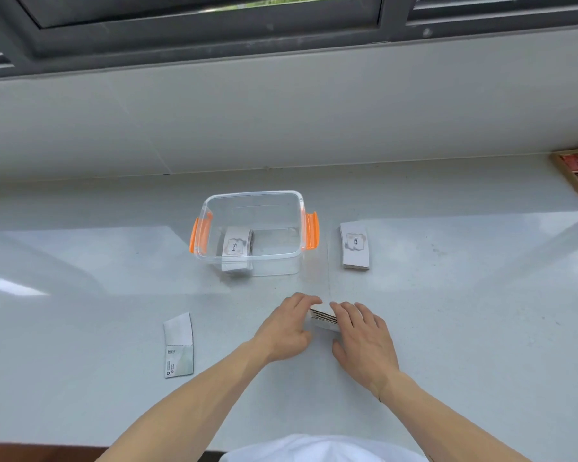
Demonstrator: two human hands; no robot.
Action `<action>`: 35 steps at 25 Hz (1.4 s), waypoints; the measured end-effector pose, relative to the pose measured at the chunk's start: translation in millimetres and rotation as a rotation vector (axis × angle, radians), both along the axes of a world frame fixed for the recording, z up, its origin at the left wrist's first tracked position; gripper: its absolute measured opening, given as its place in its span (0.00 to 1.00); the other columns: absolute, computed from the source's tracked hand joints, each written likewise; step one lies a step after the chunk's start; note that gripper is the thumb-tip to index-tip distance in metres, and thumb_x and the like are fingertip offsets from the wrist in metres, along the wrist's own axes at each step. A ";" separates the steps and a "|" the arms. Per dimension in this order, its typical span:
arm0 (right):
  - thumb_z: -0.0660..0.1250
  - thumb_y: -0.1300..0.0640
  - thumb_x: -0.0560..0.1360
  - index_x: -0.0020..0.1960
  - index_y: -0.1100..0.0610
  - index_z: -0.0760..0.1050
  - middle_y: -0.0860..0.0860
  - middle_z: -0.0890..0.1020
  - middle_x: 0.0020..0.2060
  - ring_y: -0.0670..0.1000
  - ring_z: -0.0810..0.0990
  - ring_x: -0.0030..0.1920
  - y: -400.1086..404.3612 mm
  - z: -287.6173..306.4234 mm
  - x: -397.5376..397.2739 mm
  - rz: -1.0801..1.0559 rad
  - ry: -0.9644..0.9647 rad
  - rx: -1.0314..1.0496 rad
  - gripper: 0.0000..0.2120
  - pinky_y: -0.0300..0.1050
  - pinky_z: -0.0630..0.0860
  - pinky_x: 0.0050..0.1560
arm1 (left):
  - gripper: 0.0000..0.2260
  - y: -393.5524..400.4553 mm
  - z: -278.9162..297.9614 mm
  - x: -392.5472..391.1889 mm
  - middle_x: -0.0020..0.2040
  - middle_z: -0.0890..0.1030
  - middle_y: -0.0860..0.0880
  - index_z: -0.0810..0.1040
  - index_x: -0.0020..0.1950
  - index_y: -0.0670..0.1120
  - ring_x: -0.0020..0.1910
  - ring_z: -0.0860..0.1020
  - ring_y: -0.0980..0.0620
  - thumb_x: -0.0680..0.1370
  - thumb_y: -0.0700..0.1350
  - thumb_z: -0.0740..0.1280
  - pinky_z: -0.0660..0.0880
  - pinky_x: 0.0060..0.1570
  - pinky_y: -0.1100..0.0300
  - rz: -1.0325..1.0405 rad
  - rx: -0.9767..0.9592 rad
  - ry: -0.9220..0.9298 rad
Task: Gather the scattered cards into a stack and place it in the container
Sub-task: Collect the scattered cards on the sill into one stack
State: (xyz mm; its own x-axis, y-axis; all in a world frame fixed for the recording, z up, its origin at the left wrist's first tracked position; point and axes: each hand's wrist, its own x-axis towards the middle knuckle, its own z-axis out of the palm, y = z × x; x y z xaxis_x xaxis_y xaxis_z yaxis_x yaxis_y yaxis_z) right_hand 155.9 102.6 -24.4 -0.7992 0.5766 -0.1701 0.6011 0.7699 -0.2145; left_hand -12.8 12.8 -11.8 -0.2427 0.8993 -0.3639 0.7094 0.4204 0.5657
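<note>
Where the two bare forearms meet at lower centre, the left hand and right hand press palm-down on a thin stack of white paper cards, curled fingers squeezing its edges on the glossy pale table. Lower left lie two flat cards. Beyond, centre frame, a clear plastic container with orange latches holds a card stack; another pile sits to its right.
</note>
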 end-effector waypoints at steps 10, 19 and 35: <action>0.66 0.54 0.69 0.69 0.53 0.66 0.50 0.75 0.63 0.57 0.71 0.65 -3.0 1.4 0.7 -0.003 -0.004 -0.009 0.29 0.53 0.73 0.57 | 0.41 -113.8 7.9 -130.9 0.75 0.57 0.54 0.58 0.72 0.63 0.74 0.56 0.50 0.60 0.59 0.69 0.62 0.68 0.53 -0.149 -0.369 0.399; 0.65 0.54 0.70 0.70 0.52 0.65 0.49 0.74 0.64 0.56 0.70 0.66 -3.0 0.7 0.6 -0.016 -0.007 -0.028 0.29 0.52 0.72 0.58 | 0.42 -145.5 7.4 -156.0 0.69 0.61 0.54 0.57 0.70 0.63 0.67 0.64 0.50 0.61 0.58 0.75 0.69 0.57 0.58 -0.206 -0.463 0.514; 0.65 0.55 0.70 0.70 0.53 0.65 0.50 0.74 0.65 0.56 0.70 0.65 -4.6 1.8 1.1 -0.007 0.002 -0.022 0.29 0.53 0.72 0.58 | 0.07 -54.8 25.2 -110.6 0.52 0.77 0.53 0.73 0.53 0.54 0.49 0.68 0.49 0.81 0.43 0.58 0.64 0.47 0.55 -0.041 -0.092 0.369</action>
